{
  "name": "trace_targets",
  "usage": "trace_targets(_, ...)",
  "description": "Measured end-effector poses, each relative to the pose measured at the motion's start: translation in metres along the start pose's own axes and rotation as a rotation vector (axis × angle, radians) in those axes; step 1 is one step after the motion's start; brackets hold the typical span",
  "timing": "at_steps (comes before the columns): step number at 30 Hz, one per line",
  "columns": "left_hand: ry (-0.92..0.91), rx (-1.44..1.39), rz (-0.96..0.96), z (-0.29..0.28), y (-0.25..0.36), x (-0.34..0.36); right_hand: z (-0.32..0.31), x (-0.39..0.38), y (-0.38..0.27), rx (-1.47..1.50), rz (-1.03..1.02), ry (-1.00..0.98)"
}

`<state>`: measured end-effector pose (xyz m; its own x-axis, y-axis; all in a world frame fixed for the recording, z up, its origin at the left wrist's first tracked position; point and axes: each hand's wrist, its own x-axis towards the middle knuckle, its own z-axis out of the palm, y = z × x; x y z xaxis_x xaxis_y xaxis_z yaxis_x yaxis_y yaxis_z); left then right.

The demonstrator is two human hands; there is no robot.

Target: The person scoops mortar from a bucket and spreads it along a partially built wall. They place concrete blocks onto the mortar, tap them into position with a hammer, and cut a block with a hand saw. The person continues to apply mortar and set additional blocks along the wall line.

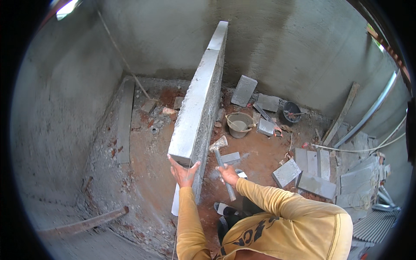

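A narrow wall of pale grey blocks point(199, 99) runs from near me toward the back wall. My left hand point(183, 172) grips the lower near corner of its top block, fingers and thumb around the end, beside a thin hanging line. My right hand point(227, 175) is closed on the grey handle of a mallet point(219, 143) with a pale head, just right of the block wall. A small grey block point(230, 157) lies on the ground beyond that hand.
Buckets point(238, 132) point(292, 112), a saw point(277, 132) and loose blocks point(316, 184) lie to the right. Planks point(340, 115), pipes point(368, 116) and corrugated sheet point(375, 225) are at the far right. Rubble and a board point(125, 125) lie left; rendered walls point(65, 99) surround me.
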<state>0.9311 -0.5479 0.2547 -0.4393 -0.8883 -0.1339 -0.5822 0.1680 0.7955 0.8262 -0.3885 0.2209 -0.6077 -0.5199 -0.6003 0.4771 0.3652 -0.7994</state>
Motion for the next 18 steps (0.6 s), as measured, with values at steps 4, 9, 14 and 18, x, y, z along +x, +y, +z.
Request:
trace_targets(4,0.034,-0.048,0.001,0.005,-0.004,0.003,0.015,-0.005,0.003,0.067,-0.001,-0.071)
trace_targets(9,0.057,-0.067,0.086,0.011,-0.016,0.01,0.032,-0.004,0.012,0.153,0.052,-0.128)
trace_targets(14,-0.006,0.053,0.003,0.011,-0.023,0.015,0.028,0.0,0.02,0.206,0.057,-0.161)
trace_targets(18,-0.028,-0.044,0.081,0.01,-0.026,0.018,0.026,-0.004,0.022,0.308,0.038,-0.075)
